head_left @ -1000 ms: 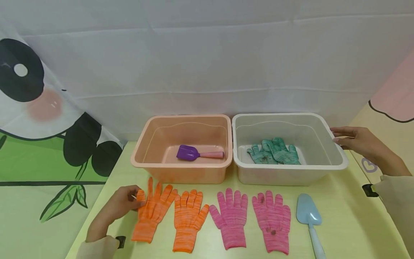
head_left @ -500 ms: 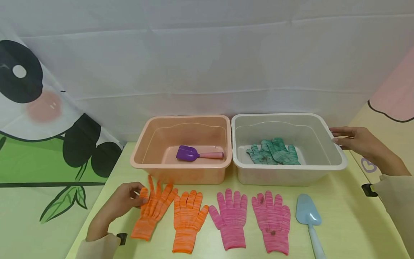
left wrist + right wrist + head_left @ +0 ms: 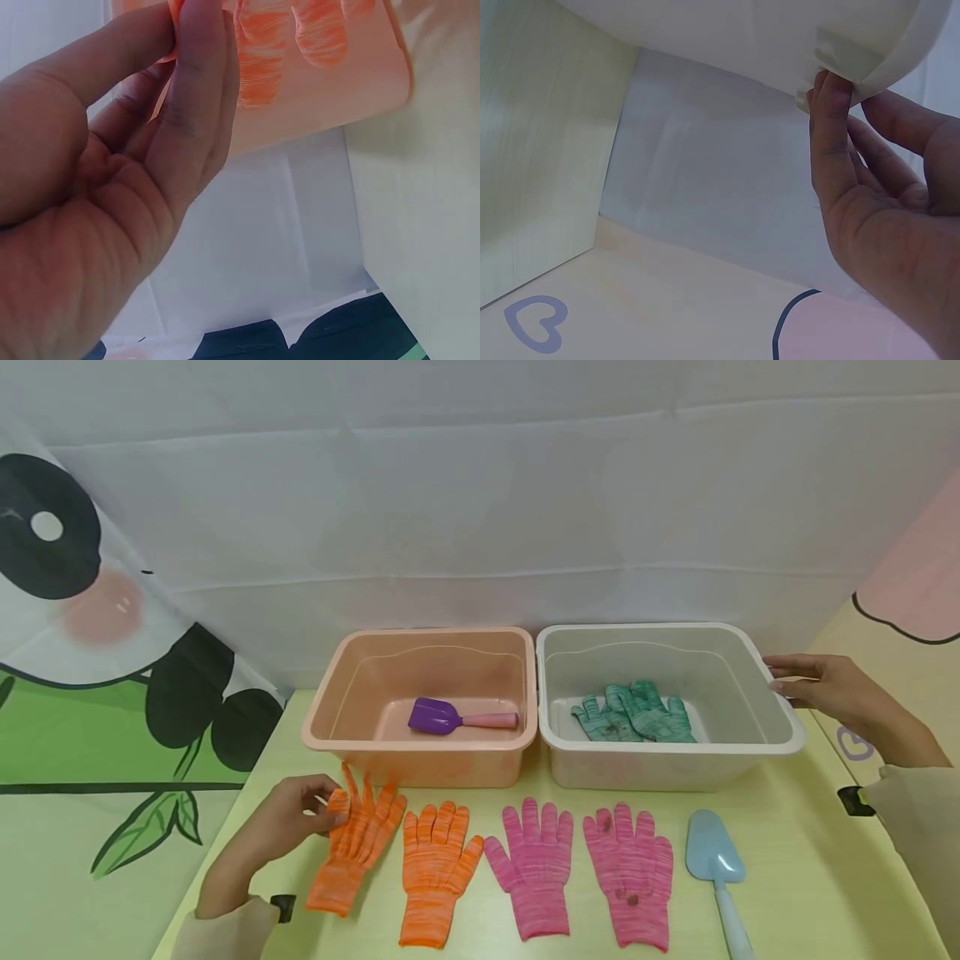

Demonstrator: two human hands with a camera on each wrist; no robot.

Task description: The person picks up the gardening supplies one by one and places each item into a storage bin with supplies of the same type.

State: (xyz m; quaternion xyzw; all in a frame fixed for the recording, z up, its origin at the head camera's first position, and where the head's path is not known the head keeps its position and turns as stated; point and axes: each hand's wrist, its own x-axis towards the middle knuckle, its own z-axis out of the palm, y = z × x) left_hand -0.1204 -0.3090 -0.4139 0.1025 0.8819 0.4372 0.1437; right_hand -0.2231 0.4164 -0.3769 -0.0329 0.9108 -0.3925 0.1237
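Note:
My left hand (image 3: 294, 817) pinches the thumb of an orange knitted glove (image 3: 354, 843) between thumb and fingers. That glove is tilted up, its fingers overlapping the front of the peach tub (image 3: 420, 764) in the head view. In the left wrist view, orange glove fingers (image 3: 259, 60) hang beside my fingertips. A second orange glove (image 3: 435, 877) lies flat just to the right. My right hand (image 3: 832, 689) grips the right rim of the white tub (image 3: 675, 768), fingers under the lip (image 3: 862, 86) in the right wrist view. Two green gloves (image 3: 648, 710) lie inside it.
The peach tub holds a purple scoop (image 3: 435, 716) with a pink handle. Two pink gloves (image 3: 536, 868), one of them stained, lie in the front row. A light blue trowel (image 3: 716, 852) lies at their right. A white cloth (image 3: 480, 510) hangs behind the tubs.
My left hand has moved slightly up and right, raising the orange glove, whose cuff has come off to a steeper tilt. The right hand stays at the white tub's rim.

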